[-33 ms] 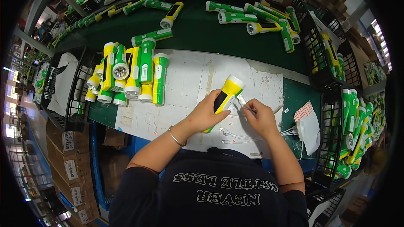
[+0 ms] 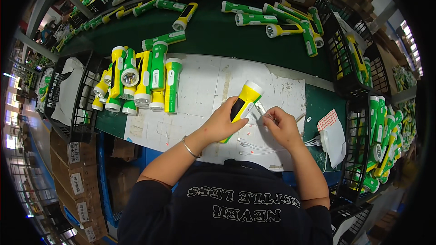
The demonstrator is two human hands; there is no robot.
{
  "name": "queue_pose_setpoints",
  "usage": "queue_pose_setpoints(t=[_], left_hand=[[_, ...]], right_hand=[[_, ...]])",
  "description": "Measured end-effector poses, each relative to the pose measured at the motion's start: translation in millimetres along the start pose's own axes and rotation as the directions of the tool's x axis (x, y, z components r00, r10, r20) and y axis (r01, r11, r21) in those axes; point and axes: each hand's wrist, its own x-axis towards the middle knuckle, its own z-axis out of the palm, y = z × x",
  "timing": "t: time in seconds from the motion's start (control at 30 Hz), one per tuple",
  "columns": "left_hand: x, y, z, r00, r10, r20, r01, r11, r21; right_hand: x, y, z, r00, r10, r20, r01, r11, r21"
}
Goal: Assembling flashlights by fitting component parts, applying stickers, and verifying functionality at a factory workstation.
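Observation:
A yellow and green flashlight point(image 2: 246, 102) with a white head and a dark side panel is held in my left hand point(image 2: 221, 120), its head tilted away from me. My fingers wrap round its body above the white work surface point(image 2: 204, 86). Close to its right side is my right hand point(image 2: 280, 124), with thumb and fingertips pinched together. A thin, pale, shiny strip point(image 2: 260, 107) lies between those fingertips and the flashlight; whether the fingers grip it I cannot make out. Below the right hand, several white charging cables point(image 2: 256, 146) trail across the surface.
A pile of flashlights point(image 2: 144, 77) stands at the left beside a black crate point(image 2: 68, 95). More flashlights point(image 2: 284, 29) lie on the green table point(image 2: 204, 31). At the right are a white cable hub point(image 2: 324, 140) and a black crate point(image 2: 354, 149) full of flashlights.
My right hand has shifted very slightly to the right, away from the flashlight. My left hand and the flashlight look unmoved.

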Motion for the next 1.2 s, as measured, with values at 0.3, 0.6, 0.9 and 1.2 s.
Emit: queue_pose_setpoints(t=[0.3,0.6,0.9,1.2], left_hand=[[4,21,12,0.994,-0.075,0.083,0.088,0.983,-0.160],[3,16,25,0.989,0.113,-0.096,-0.096,0.982,0.164],[4,22,26,0.982,0.112,-0.152,-0.048,0.927,0.371],[20,41,26,0.995,0.000,-0.101,-0.069,0.728,-0.682]], right_hand=[[-9,-15,-5,0.998,0.022,-0.059,-0.014,0.991,0.131],[-7,-15,-3,0.993,0.118,-0.004,-0.107,0.915,0.389],[-6,-12,6,0.992,0.106,-0.064,-0.073,0.917,0.393],[-10,-37,6,0.990,-0.114,0.079,0.097,0.978,0.186]])
